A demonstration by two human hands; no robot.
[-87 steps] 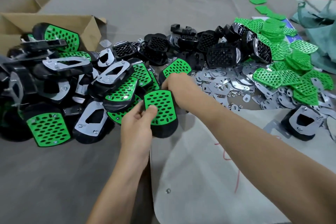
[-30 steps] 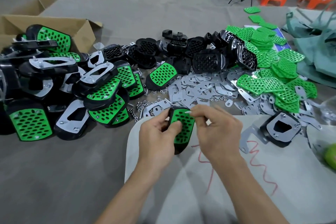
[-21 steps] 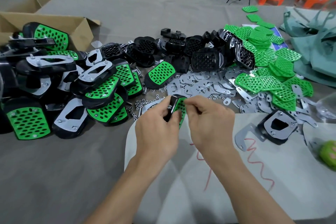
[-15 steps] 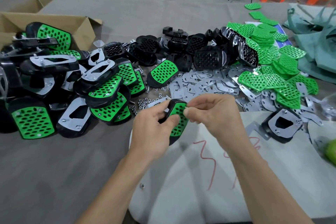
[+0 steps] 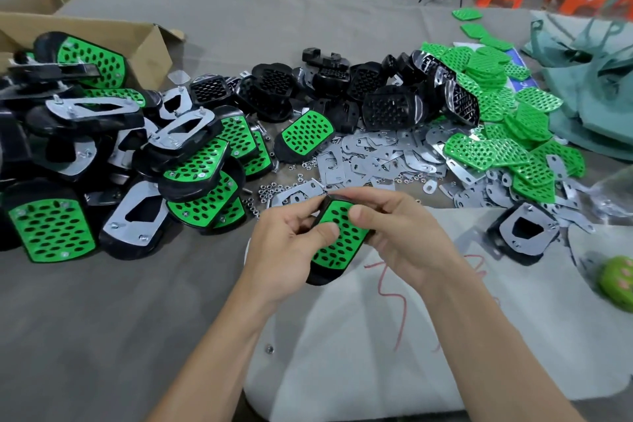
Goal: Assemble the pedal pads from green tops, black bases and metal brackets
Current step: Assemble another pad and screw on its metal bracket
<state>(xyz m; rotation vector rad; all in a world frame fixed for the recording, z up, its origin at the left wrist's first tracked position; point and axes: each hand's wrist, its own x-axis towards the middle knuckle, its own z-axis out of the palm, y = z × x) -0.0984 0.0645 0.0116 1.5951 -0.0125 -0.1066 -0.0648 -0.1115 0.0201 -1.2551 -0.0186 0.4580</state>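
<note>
Both hands grip one pedal pad (image 5: 337,243) above table (image 5: 102,319); left hand (image 5: 287,250) thumb on green top, right hand (image 5: 394,233) fingers curled round far end; brackets (image 5: 370,161) behind.

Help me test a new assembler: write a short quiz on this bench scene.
1. True or false: the left hand and right hand both hold one pedal pad, green face showing.
2. Where are the loose green tops relative to the black bases? A right B left C between the hands
3. Fill in: the flat silver parts beyond the hands are ____.
Key: 1 true; 2 A; 3 metal brackets.
</note>
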